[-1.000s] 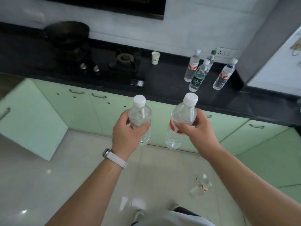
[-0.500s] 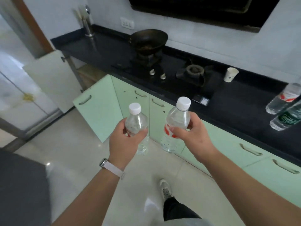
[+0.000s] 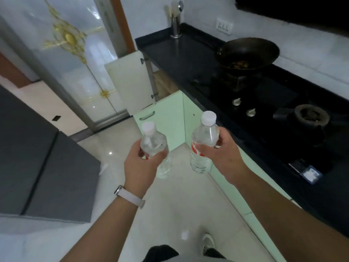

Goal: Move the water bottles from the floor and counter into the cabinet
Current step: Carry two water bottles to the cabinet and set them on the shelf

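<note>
Close by, one white shoe [image 3: 208, 242] stands on the pale shiny floor [image 3: 179, 201]. A person holds both arms out in front, over the floor. The left wrist has a watch [image 3: 130, 197] with a light strap.

The left hand [image 3: 140, 167] holds a water bottle [image 3: 154, 146] with a white cap. Its fingers [image 3: 158, 156] are curled tight round the middle of it. The right hand [image 3: 221, 152] holds a second water bottle [image 3: 204, 140], which has a white cap and a red label. Those fingers wrap round its upper part. Both bottles are up in the air, nearly upright, side by side but not touching. The right one is a bit higher.

To the left sits a big grey block [image 3: 47, 167]; I cannot tell what it is. To the right runs a row of green cupboards under a long black table [image 3: 188, 53].

Just past the bottles, a green cabinet door [image 3: 162, 123] stands open. Behind it a white door [image 3: 130, 80] is open too, and brown wood shows inside the cabinet [image 3: 164, 84].

On the table there is a stove with two silver knobs [image 3: 236, 101] and a round burner [image 3: 309, 116] on the right. Farther back a dark wok [image 3: 247, 53] sits on the stove with some food in it. At the far end a silver tap [image 3: 176, 19] stands up, and a white socket [image 3: 224, 26] is on the wall. Far left is a shiny glass door [image 3: 75, 53] with gold shapes.
</note>
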